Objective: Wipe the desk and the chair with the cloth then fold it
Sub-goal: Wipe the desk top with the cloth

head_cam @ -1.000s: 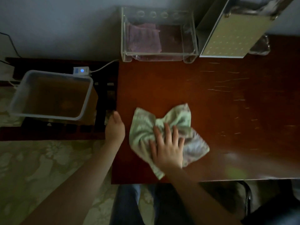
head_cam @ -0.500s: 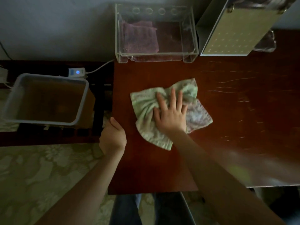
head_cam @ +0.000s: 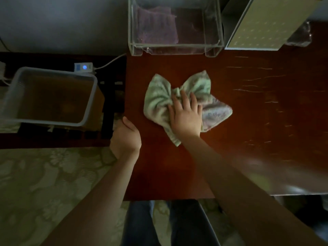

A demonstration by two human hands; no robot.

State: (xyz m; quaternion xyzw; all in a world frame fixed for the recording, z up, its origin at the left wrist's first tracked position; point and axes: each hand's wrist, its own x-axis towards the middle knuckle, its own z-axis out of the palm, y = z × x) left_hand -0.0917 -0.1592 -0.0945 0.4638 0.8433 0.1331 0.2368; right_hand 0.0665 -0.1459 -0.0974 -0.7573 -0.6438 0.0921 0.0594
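Note:
A pale green and pink cloth [head_cam: 159, 96] lies bunched on the dark red-brown desk [head_cam: 248, 121], left of the desk's middle. My right hand [head_cam: 186, 114] presses flat on the cloth, its fingers gathering the fabric at the centre. My left hand [head_cam: 126, 137] grips the desk's left edge, thumb on top and fingers curled under the edge. The chair is hidden except for a dark curved part [head_cam: 211, 226] below the desk's front edge, by my legs.
A clear acrylic box [head_cam: 213, 48] with a folded purple cloth [head_cam: 156, 27] stands at the desk's back edge. A perforated metal box [head_cam: 262, 23] stands to its right. Left of the desk are a translucent plastic bin [head_cam: 51, 96] and a power strip [head_cam: 83, 67].
My right hand has slid the cloth away across the desk, then back a little toward me. The fabric is now bunched into a bow shape. My left hand stays on the desk's left edge.

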